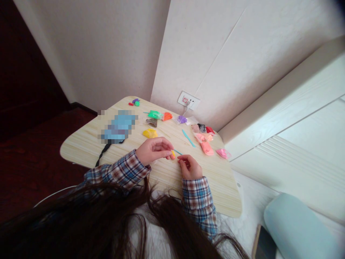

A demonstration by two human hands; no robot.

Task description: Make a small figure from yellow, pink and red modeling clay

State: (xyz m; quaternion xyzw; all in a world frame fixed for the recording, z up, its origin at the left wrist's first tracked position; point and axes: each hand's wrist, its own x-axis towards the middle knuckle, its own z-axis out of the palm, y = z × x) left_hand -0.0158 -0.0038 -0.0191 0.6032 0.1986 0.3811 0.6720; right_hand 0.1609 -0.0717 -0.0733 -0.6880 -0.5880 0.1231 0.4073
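Note:
My left hand (154, 149) pinches a small yellow-orange lump of clay (173, 154) over the light wooden table (88, 142). My right hand (190, 167) is closed on a thin blue stick tool (178, 152) whose tip touches the lump. Both sleeves are plaid. On the table beyond lie a yellow clay piece (150, 133), a green clay bag (155, 114), an orange piece (167, 116), a purple piece (182, 119), a turquoise plastic knife (188, 138) and several pink and red clay bags (206, 144).
A blurred blue object (118, 126) with a black cord lies at the table's left. Small clay figures (135, 102) sit at the far edge. A wall socket (188, 100) is behind. A phone (262, 242) and pale blue cushion (293, 226) lie at lower right. My dark hair hangs below.

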